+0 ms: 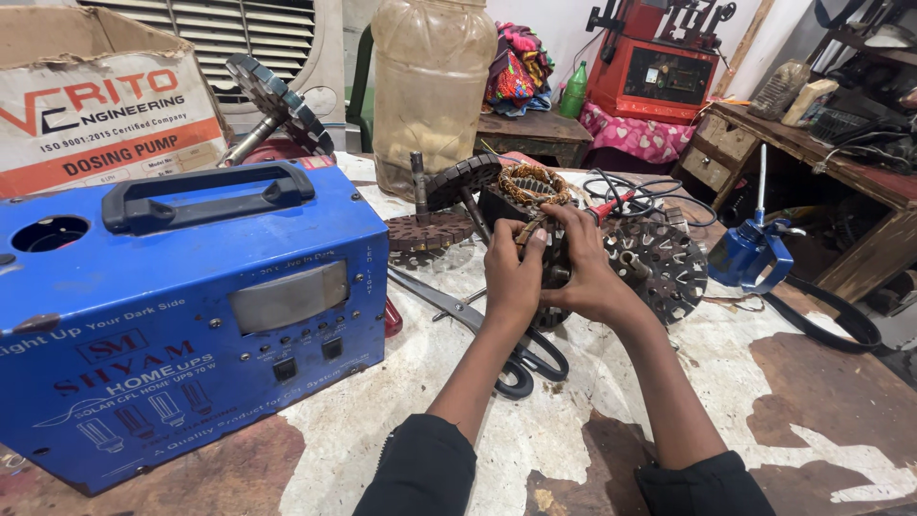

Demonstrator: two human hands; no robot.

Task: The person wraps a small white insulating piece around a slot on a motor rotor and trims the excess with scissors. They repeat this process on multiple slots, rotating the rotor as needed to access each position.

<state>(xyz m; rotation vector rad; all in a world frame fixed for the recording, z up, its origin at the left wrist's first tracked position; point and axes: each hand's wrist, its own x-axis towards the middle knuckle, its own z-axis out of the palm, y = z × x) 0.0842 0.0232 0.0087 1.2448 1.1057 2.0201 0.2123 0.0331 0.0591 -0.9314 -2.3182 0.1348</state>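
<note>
Carefully, left hand (513, 272) and right hand (585, 269) are clamping the wound stator (552, 277) together; steadying it squarely seems wise.

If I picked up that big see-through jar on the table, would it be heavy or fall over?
The jar looks like thin cloudy plastic, so it is probably light for its size and a bit squashy. It seems mostly empty. It is tall and stands upright, so a push near the top might tip it.

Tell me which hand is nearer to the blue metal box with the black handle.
Left. The left hand grips the wound motor part just right of the blue metal box; the right hand holds that part's far side, farther from the box.
</note>
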